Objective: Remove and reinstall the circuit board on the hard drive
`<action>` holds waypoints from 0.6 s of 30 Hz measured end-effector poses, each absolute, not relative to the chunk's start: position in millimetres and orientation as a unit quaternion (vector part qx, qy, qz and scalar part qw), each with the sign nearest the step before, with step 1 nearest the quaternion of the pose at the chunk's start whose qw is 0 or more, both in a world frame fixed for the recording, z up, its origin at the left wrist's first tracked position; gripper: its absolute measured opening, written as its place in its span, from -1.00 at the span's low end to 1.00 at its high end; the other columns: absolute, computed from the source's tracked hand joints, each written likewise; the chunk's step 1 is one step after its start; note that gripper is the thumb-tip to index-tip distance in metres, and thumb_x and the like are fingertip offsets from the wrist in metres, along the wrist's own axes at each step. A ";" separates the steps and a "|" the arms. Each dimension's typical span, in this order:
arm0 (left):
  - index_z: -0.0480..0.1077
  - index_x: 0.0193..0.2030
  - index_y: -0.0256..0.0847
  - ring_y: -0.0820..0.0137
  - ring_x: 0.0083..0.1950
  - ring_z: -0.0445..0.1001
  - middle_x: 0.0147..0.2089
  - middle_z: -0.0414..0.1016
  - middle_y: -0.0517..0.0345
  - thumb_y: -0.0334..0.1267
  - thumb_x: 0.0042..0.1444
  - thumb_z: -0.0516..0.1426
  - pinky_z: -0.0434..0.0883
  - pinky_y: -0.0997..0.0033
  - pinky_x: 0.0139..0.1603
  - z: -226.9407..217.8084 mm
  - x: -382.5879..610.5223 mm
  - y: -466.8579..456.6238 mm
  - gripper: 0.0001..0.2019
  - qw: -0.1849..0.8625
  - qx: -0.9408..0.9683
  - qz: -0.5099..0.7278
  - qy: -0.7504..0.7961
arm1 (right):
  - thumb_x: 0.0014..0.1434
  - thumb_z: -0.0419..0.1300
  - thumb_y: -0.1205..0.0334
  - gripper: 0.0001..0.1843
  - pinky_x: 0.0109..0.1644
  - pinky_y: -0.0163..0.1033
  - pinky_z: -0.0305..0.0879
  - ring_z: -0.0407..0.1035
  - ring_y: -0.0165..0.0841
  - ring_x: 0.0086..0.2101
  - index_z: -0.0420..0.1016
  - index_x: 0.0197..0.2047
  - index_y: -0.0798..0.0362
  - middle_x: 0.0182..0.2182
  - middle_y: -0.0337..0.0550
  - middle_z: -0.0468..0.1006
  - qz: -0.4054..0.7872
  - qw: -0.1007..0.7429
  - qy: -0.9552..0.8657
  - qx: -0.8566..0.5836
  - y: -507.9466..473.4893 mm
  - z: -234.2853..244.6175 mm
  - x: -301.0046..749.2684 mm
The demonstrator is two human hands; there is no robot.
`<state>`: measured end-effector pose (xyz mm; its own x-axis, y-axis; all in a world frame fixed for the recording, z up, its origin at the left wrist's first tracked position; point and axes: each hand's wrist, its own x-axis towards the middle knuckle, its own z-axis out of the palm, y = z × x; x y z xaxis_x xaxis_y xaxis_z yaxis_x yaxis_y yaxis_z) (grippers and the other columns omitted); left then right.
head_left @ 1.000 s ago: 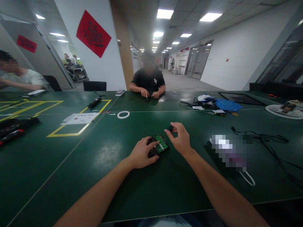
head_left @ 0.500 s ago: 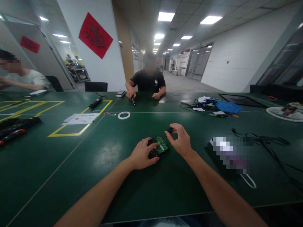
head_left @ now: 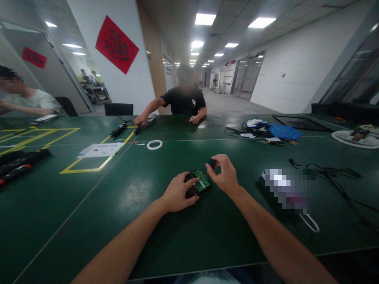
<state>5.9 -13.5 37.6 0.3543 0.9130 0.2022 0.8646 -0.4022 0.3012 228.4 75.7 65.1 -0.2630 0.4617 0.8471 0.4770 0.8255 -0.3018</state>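
A hard disk drive (head_left: 203, 182) with its green circuit board facing up lies on the green table (head_left: 166, 244). My left hand (head_left: 179, 192) grips it from the left, thumb along the near edge and index finger across the board. Between the thumb and fingertips of my right hand (head_left: 225, 175) is a small screwdriver with a dark handle (head_left: 212, 162). Its thin shaft slants down to the right part of the board; whether the tip sits in a screw is too small to see.
Across the table a person's hand (head_left: 141, 119) holds a dark tool. Beyond my hands lie a white tape ring (head_left: 154, 144) and a blue basket (head_left: 284, 131). A blurred-out object (head_left: 286, 191) and black cables (head_left: 334, 177) lie on the right, a paper sheet (head_left: 102, 150) on the left.
The person opposite has moved a hand with the dark tool to the left, towards the yellow tape outline. Both of my hands stay almost where they were.
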 end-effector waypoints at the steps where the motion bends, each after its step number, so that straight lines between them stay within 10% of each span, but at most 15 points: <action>1: 0.25 0.40 0.06 -0.10 0.37 0.19 0.42 0.11 -0.10 0.11 0.13 0.24 0.23 -0.12 0.31 38.1 6.1 -13.5 -0.30 0.072 0.820 0.169 0.542 | 0.27 0.24 0.22 -0.70 -0.21 -0.18 0.54 0.47 -0.37 -0.36 0.32 0.04 -0.03 -0.10 -0.06 0.47 -0.008 0.529 -0.796 -0.294 75.4 65.6 228.5; 18: 0.27 0.38 0.05 -0.07 0.38 0.18 0.42 0.11 -0.10 0.10 0.12 0.25 0.22 -0.11 0.33 39.1 7.7 -13.9 -0.31 0.079 0.817 0.165 0.547 | 0.34 0.19 0.14 -0.54 -0.04 -0.07 0.55 0.53 -0.25 -0.21 0.31 0.27 -0.03 -0.01 0.01 0.55 -0.024 0.494 -0.813 -0.308 77.7 65.3 230.5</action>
